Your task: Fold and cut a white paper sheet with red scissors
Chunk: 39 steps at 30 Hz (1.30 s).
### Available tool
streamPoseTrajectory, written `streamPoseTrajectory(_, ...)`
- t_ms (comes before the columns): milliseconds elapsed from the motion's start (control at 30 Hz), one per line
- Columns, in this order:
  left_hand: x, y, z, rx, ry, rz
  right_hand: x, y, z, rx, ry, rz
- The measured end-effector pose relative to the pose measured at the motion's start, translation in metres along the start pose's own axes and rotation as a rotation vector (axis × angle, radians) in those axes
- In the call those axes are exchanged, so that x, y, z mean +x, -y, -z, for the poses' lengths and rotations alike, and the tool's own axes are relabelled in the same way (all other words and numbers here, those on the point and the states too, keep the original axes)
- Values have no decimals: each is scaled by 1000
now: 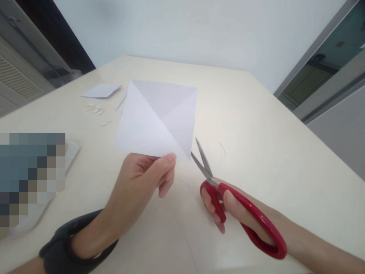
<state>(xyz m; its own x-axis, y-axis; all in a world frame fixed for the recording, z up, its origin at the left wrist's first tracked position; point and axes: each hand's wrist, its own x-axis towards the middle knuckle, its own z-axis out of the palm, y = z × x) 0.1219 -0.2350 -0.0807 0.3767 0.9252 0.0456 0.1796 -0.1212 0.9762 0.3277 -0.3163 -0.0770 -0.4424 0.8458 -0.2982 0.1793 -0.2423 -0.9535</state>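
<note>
A square sheet of white paper with diagonal creases is held up above the table. My left hand pinches its lower edge between thumb and fingers, near the lower right corner. In my right hand is a pair of scissors with red handles, fingers through the loops. The blades stand apart, their tips close to the paper's lower right corner. Whether a blade touches the paper I cannot tell. Thin paper slivers lie on the table near the blades.
On the pale table, a folded white paper lies at the back left, with several cotton swabs in front of it and a narrow white strip beside. A pixelated, light-edged object is at the left. A wall stands behind.
</note>
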Motion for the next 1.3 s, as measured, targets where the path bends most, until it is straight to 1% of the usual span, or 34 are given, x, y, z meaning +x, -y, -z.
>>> streamPoseTrajectory(33,0,1,0,-5,2,0,0,2,-1,12,19,-23)
streamPoseTrajectory(67,0,1,-1,-11,9,3,0,3,-2,20,52,-19)
streamPoseTrajectory(133,-2,2,-2,-27,40,3,0,5,-2,39,74,-19)
streamPoseTrajectory(300,-6,0,-5,20,128,25,-1,9,-3,38,65,-37)
streamPoseTrajectory(367,-7,-1,-5,31,148,12,-2,11,-3,40,61,-47)
streamPoseTrajectory(500,-8,0,-5,-18,179,-9,-2,12,-5,57,49,-77)
streamPoseTrajectory(767,-10,1,-4,-43,182,10,1,6,-6,70,26,-48)
streamPoseTrajectory(1133,-9,1,-4,-61,188,33,-1,14,-7,79,34,-55)
streamPoseTrajectory(1300,-7,-1,-5,-89,199,37,0,9,-6,71,45,-53)
